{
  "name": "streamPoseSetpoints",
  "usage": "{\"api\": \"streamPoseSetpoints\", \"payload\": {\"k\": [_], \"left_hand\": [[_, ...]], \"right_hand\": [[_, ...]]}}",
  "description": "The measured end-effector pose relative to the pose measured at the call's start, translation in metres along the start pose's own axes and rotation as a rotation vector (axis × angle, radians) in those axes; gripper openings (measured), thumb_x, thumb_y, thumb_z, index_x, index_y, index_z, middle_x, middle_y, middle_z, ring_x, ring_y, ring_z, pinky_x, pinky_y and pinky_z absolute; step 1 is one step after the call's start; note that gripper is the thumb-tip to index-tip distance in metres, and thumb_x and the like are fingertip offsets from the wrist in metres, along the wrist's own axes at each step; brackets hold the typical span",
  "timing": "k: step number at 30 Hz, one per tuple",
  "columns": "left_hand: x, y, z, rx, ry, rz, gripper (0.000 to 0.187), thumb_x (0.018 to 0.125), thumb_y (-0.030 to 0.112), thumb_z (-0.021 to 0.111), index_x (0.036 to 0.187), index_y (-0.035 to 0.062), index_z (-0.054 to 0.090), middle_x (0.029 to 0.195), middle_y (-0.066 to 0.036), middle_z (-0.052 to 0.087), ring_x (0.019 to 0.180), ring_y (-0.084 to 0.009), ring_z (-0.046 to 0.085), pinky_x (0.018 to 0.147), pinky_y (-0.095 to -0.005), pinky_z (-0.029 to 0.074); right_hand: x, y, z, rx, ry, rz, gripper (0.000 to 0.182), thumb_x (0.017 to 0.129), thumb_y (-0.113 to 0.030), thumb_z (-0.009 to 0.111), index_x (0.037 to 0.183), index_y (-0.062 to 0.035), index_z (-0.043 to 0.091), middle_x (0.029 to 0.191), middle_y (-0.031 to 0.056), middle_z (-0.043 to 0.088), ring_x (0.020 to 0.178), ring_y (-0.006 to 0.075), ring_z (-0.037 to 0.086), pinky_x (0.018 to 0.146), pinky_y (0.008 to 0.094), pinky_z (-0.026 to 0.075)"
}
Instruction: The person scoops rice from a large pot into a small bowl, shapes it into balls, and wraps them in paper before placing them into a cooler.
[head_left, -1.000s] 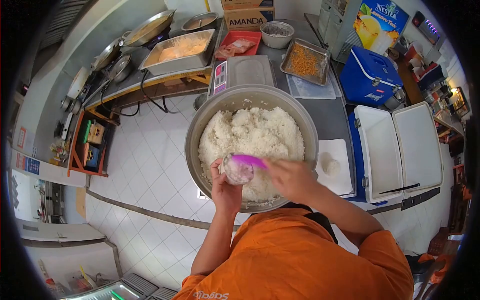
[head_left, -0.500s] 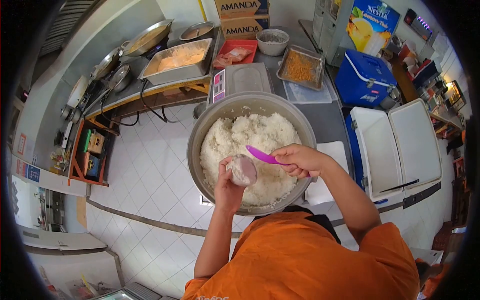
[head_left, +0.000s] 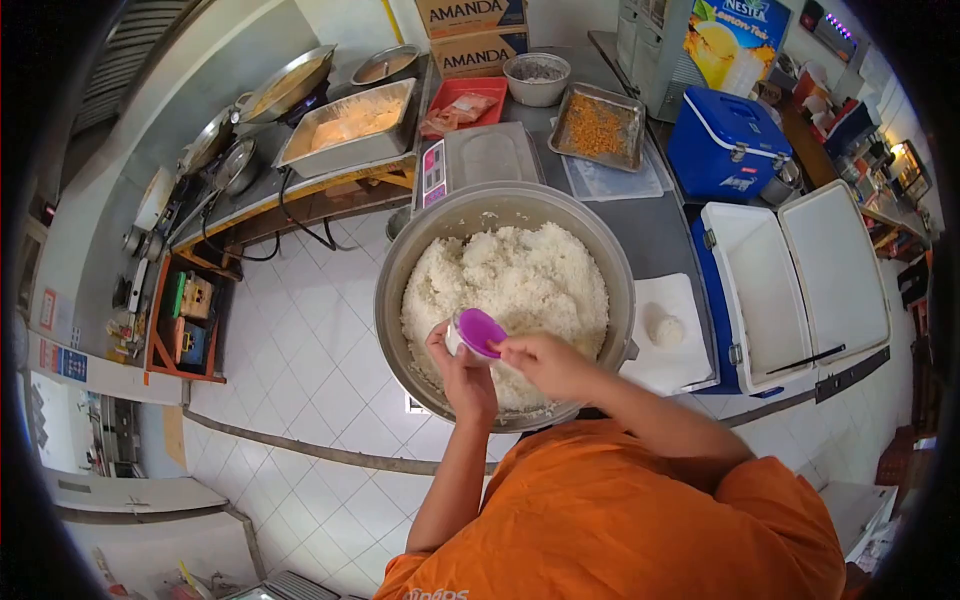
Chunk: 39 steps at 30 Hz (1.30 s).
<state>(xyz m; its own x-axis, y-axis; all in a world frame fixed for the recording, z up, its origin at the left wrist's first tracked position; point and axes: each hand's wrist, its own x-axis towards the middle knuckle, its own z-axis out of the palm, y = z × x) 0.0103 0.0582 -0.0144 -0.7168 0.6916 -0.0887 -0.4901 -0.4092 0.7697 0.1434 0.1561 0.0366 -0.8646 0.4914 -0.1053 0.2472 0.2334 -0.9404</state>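
Half a second ago the purple rice spoon [head_left: 481, 331] stood apart from the small cup [head_left: 453, 334]; now its broad face hides most of it, so both hands seem to work together. The left hand [head_left: 464, 376] curls around the cup, the right hand [head_left: 542, 360] pinches the spoon's handle, above the front-left part of the rice pot [head_left: 622, 300]. Beyond its right rim, the white sheet [head_left: 685, 360] lies low, probably leaving room.

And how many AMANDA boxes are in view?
2: the upper box is stacked on the lower box, just beyond the red tray. More could be hidden behind them.
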Motion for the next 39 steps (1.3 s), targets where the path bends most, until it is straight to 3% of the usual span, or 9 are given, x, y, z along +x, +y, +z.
{"api": "streamPoseSetpoints", "payload": {"k": [3,8,10,14,19,25,29,35,39], "left_hand": [[-0.001,0.025,0.003,-0.221,-0.110,0.044,0.050,0.094,0.017,0.056,0.141,0.0169,0.041,0.136,-0.010,0.055,0.131,-0.0277,0.056,0.110,-0.0442,0.047],[-0.009,0.048,0.029,-0.401,-0.176,0.004,0.056,0.102,0.033,0.037,0.156,0.0161,0.039,0.160,-0.018,0.042,0.145,-0.0496,0.042,0.122,-0.0626,0.036],[-0.021,0.045,0.058,-0.428,-0.173,-0.047,0.056,0.103,0.033,0.036,0.156,0.0156,0.039,0.160,-0.018,0.043,0.144,-0.0482,0.044,0.121,-0.0629,0.038],[-0.035,0.008,0.079,-0.377,-0.078,-0.246,0.058,0.103,0.034,0.040,0.158,0.0164,0.036,0.160,-0.012,0.043,0.140,-0.0374,0.050,0.114,-0.0573,0.044],[-0.085,-0.028,0.122,0.682,-0.271,0.025,0.059,0.100,0.012,0.062,0.155,0.0121,0.040,0.149,-0.010,0.050,0.112,-0.0180,0.057,0.101,-0.0372,0.049],[-0.107,-0.159,0.159,1.124,-1.044,-0.669,0.028,0.092,0.009,0.073,0.118,0.0005,0.068,0.115,-0.015,0.071,0.112,-0.0224,0.066,0.097,-0.0372,0.053],[-0.120,-0.299,0.071,1.357,-0.792,0.333,0.023,0.082,0.007,0.079,0.104,0.0016,0.073,0.119,-0.016,0.068,0.113,-0.0374,0.064,0.097,-0.0457,0.054],[-0.123,-0.317,0.066,1.412,-0.610,0.298,0.014,0.081,0.005,0.079,0.093,0.0029,0.072,0.116,-0.014,0.069,0.113,-0.0353,0.063,0.094,-0.0448,0.054],[-0.108,-0.317,0.085,1.498,-0.599,0.250,0.010,0.085,0.003,0.072,0.088,0.0003,0.063,0.100,-0.016,0.065,0.101,-0.0377,0.061,0.087,-0.0474,0.051]], "right_hand": [[0.009,-0.011,-0.041,0.182,0.070,0.227,0.027,0.104,-0.018,0.060,0.123,-0.0013,0.070,0.096,0.0166,0.075,0.088,0.0287,0.071,0.082,0.0381,0.054],[0.013,0.004,-0.037,-0.704,0.101,-0.117,0.069,0.089,-0.040,0.081,0.147,-0.0104,0.058,0.140,0.0208,0.057,0.134,0.0374,0.057,0.110,0.0431,0.046],[0.013,-0.021,-0.037,-0.386,0.282,-0.527,0.117,0.070,-0.036,0.097,0.163,-0.0097,0.029,0.152,0.0243,0.048,0.147,0.0358,0.042,0.121,0.0468,0.035],[-0.007,-0.013,-0.056,0.273,0.276,-0.440,0.145,0.059,-0.019,0.103,0.165,-0.0068,0.004,0.147,0.0209,0.052,0.143,0.0333,0.047,0.119,0.0445,0.038],[-0.035,0.065,-0.168,0.312,0.556,-0.330,0.141,0.063,-0.019,0.101,0.165,-0.0111,0.006,0.134,0.0173,0.060,0.130,0.0271,0.057,0.113,0.0423,0.044],[-0.011,0.255,-0.279,-0.020,0.750,0.099,0.135,0.061,-0.022,0.100,0.163,-0.0100,0.013,0.130,0.0212,0.064,0.123,0.0356,0.063,0.108,0.0451,0.048],[0.012,0.324,-0.295,-0.216,0.715,0.117,0.129,0.059,-0.026,0.100,0.160,-0.0068,0.023,0.133,0.0235,0.062,0.125,0.0420,0.060,0.108,0.0490,0.047],[-0.083,0.296,-0.293,-0.327,0.817,-0.235,0.073,0.083,-0.018,0.084,0.146,-0.0064,0.049,0.130,0.0209,0.063,0.121,0.0371,0.061,0.103,0.0450,0.048],[-0.201,0.279,-0.261,-0.095,0.257,0.245,0.052,0.084,-0.023,0.081,0.129,-0.0062,0.061,0.125,0.0148,0.066,0.123,0.0372,0.059,0.101,0.0486,0.046]]}}
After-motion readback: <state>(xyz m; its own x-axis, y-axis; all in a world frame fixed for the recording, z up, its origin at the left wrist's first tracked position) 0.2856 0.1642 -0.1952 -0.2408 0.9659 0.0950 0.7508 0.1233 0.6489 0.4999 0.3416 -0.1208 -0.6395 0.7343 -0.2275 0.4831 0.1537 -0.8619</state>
